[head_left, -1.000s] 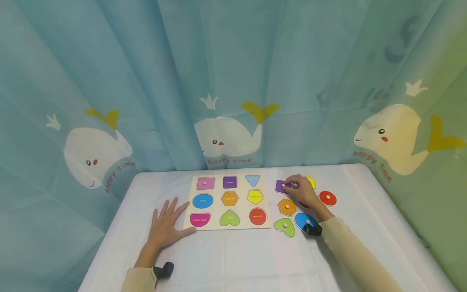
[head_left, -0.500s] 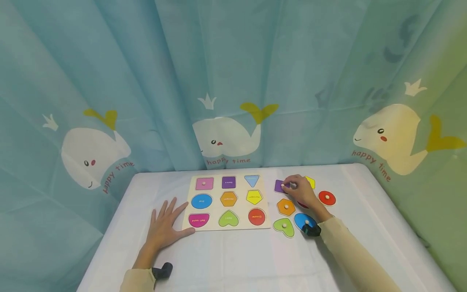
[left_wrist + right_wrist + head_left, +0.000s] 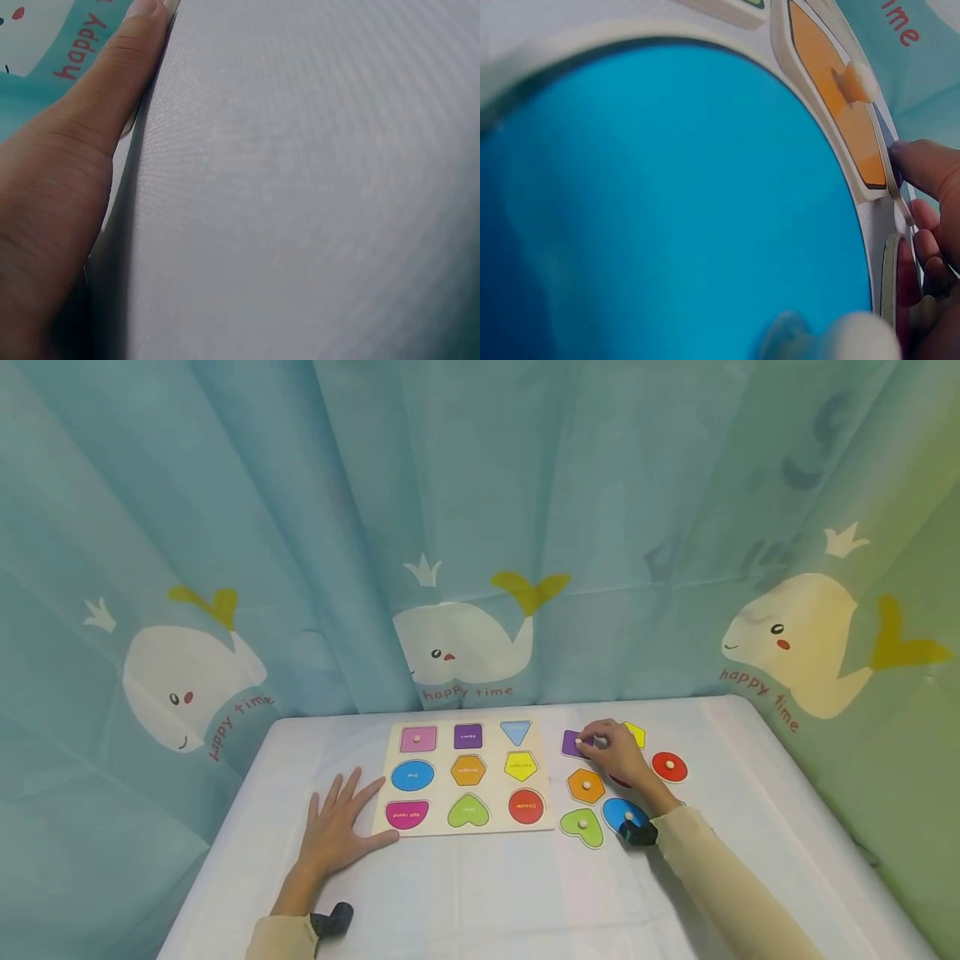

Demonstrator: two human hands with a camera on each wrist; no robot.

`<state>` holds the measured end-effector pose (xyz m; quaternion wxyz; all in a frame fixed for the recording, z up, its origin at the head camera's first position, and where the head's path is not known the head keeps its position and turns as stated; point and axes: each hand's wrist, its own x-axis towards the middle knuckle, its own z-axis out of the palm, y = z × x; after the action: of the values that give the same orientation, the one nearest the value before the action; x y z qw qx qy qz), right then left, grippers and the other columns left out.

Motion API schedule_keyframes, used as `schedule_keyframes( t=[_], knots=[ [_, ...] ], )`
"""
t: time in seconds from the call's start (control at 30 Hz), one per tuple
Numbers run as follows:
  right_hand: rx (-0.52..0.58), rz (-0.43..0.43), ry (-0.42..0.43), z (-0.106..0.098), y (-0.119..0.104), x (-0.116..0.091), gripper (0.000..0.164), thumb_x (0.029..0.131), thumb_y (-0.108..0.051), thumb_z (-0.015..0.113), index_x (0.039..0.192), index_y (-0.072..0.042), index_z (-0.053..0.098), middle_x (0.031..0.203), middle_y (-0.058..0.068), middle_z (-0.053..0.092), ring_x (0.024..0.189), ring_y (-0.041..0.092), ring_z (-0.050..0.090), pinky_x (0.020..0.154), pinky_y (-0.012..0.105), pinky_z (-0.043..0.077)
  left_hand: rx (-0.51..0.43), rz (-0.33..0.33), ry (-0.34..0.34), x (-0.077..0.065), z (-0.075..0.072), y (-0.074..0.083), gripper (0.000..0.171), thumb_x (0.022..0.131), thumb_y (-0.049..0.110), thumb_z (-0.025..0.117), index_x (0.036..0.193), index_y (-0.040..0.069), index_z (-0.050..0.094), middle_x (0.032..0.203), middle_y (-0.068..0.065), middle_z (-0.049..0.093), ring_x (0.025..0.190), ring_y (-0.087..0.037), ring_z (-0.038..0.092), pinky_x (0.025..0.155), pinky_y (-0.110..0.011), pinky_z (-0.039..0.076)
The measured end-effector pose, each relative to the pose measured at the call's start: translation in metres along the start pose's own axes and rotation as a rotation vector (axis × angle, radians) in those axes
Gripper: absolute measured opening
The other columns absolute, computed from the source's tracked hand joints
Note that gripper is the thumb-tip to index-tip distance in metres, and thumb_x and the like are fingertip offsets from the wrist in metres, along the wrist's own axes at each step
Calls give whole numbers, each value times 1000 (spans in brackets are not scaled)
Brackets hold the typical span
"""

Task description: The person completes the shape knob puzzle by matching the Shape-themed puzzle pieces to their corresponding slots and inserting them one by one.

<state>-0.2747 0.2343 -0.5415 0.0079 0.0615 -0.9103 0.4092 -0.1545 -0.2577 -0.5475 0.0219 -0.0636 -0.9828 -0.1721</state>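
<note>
My left hand (image 3: 333, 831) lies with fingers spread at the left side of a shape puzzle board (image 3: 442, 772), forefinger and thumb tips right at its edge. In the left wrist view, my left thumb (image 3: 101, 97) stretches along the white cloth. My right hand (image 3: 626, 756) pinches the small knob of a purple square puzzle piece (image 3: 569, 748) with thumb and forefinger, just right of the board. The right wrist view shows this hand's fingertips (image 3: 907, 154) at that piece, mostly hidden behind an orange hexagon piece (image 3: 832, 97). A pink knobbed piece (image 3: 426, 745) sits in the board's far left corner.
Around the right hand lie a green heart (image 3: 591, 837), a blue oval (image 3: 615, 810), a red circle (image 3: 660, 774) and a yellow piece (image 3: 639, 737). A dark red piece (image 3: 904, 285) is partly hidden under the hand. A whale-print curtain (image 3: 480, 527) hangs behind the table.
The whole head view has drifted slightly, so everything appears a little further left. Both hands keep their places, the right one still at the purple square's knob.
</note>
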Motion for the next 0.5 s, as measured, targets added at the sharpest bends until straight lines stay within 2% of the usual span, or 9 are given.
schedule_keyframes(
  t=[0.3,0.5],
  knots=[
    [-44,-1,-28,-1,-1,3,15,96,-18,75,108,-9,76,128,19,62,126,40,54,108,58,46,-8,-6,-3,-2,-1,0,98,75,69,75,155,21,47,166,-21,27,152,-50,15,115,-78,3],
    [-98,10,-38,-3,-8,5,11,96,-17,75,104,-10,76,127,19,62,115,38,58,102,55,52,-8,5,4,-1,0,-1,98,75,71,75,155,23,48,166,-20,29,152,-50,16,114,-79,5]
  ],
)
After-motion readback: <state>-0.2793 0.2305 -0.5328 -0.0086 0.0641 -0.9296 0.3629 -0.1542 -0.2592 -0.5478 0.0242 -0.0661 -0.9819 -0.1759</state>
